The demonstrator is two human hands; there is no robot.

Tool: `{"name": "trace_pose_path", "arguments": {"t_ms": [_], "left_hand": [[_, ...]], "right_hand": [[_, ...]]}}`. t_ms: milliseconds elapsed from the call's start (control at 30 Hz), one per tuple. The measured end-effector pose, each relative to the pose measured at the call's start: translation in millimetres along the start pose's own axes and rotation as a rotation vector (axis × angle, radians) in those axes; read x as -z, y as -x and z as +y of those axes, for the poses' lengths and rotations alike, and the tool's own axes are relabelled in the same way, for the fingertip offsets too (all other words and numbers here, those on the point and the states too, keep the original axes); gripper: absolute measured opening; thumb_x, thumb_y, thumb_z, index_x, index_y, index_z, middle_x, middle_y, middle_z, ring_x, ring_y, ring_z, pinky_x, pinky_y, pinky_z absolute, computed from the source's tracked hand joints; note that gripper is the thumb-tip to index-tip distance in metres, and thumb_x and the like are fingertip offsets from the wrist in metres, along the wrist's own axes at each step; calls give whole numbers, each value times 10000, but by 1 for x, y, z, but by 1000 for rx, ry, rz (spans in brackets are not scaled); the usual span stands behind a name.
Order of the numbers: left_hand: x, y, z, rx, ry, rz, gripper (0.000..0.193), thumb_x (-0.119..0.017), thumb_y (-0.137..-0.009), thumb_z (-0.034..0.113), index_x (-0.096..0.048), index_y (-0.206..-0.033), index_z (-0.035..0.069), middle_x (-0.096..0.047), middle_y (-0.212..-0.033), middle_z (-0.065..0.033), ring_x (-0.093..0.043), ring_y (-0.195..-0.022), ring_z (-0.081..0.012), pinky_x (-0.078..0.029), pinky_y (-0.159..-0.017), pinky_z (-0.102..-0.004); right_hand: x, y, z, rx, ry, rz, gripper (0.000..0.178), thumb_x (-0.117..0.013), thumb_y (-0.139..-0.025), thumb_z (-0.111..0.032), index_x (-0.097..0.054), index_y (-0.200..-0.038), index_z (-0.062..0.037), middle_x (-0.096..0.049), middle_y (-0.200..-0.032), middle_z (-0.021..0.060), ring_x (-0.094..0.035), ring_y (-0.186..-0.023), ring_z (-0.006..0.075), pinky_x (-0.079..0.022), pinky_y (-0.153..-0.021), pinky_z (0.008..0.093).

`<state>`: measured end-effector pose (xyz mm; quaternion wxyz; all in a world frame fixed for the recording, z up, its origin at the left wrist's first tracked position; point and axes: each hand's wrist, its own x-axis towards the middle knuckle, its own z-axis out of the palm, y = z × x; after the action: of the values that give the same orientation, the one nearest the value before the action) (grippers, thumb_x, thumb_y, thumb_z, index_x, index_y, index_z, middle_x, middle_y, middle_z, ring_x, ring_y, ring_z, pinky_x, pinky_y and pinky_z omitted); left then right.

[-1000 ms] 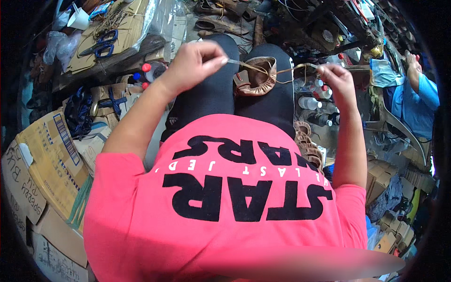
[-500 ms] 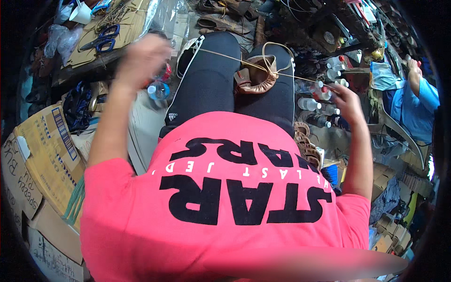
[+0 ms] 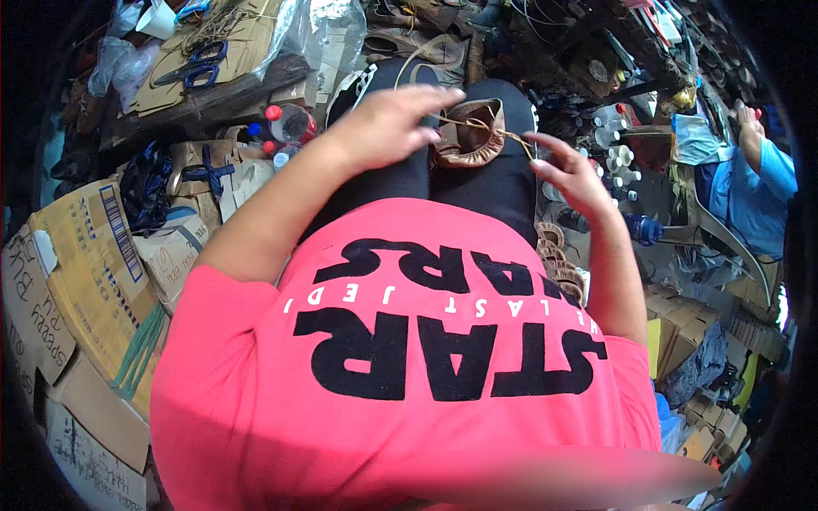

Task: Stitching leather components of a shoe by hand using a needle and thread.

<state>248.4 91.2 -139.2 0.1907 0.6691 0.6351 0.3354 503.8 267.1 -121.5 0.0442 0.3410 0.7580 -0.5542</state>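
Note:
A tan leather moccasin-like shoe upper [image 3: 475, 153] with a gathered edge rests on my thighs. Thin tan cord [image 3: 517, 139] runs across it, and a loop rises beyond my left hand. At the upper's left side, my left hand [image 3: 394, 122] reaches in with fingers stretched and thumb apart; a strand of cord passes near its fingertips. To the right, my right hand [image 3: 576, 175] pinches the cord between thumb and fingers. Part of the cord behind my left hand is hidden.
Scissors [image 3: 198, 66] lie on cardboard at the upper left. Plastic bottles [image 3: 292, 124] stand left of my legs, with several more on the right. Cardboard boxes [image 3: 89, 264] pile up at the left. Another person's blue sleeve [image 3: 761, 192] shows at the far right.
Both hands have moved inward to the shoe upper, the left from far out at the upper left. The cord, stretched out before, now hangs slack in a loop.

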Motion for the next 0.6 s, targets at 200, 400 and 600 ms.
{"name": "trace_pose_path", "arguments": {"t_ms": [200,400,600], "left_hand": [[20,14,-24,335,143,-47,276,-585,-878,259,-583,-768,5,-498,-647,-33,-481,-649,-109,-408,-613,-281],[57,75,-81,598,430,182,205,-599,-884,254,-665,-917,63,-602,-765,-21,-541,-694,-82,-447,-656,-244],[30,-3,-19,88,30,125,344,-651,-803,145,-621,-1142,96,-562,-1240,-111,-520,-1158,-236,-391,-987,-346]], "right_hand": [[16,-7,30,-16,-319,39,278,-631,-853,-305,-484,-677,-149,-388,-626,-96,-345,-582,26,-259,-536,210],[50,6,65,-181,-96,130,269,-599,-877,-341,-609,-848,-73,-480,-711,-41,-447,-679,79,-353,-623,226],[42,-10,24,75,215,233,174,-608,-840,-79,-653,-1002,-33,-579,-867,32,-554,-864,123,-430,-795,255]]}}
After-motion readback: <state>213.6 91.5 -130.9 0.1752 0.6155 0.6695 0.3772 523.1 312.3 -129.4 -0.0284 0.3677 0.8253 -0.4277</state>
